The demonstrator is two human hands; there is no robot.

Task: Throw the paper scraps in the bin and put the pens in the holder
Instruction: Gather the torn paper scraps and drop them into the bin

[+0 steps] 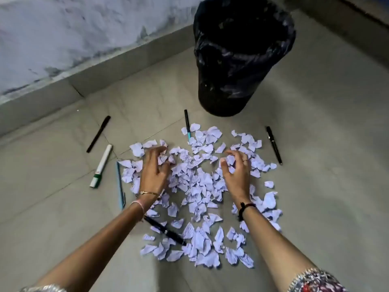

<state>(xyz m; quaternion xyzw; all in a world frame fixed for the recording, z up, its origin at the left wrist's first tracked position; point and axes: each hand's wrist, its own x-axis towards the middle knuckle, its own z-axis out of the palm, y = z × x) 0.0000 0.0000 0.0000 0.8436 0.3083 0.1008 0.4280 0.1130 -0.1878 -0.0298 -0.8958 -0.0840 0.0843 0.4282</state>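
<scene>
A wide heap of torn pale lilac paper scraps (197, 186) covers the floor in front of me. My left hand (154, 167) rests on its left side, fingers curled around a few scraps. My right hand (236, 168) is on the right side, fingers clawed over scraps. A bin lined with a black bag (242, 57) stands just beyond the heap. Several pens lie around: a black one (98, 134) far left, a white-green marker (101, 166), a thin blue pen (120, 185), a black-teal pen (187, 126), a black pen (274, 145) at right, another black pen (166, 231) among the near scraps. No holder is in view.
The floor is grey tile (326, 144). A grey skirting (84, 81) and a stained white wall (63, 28) run along the back left.
</scene>
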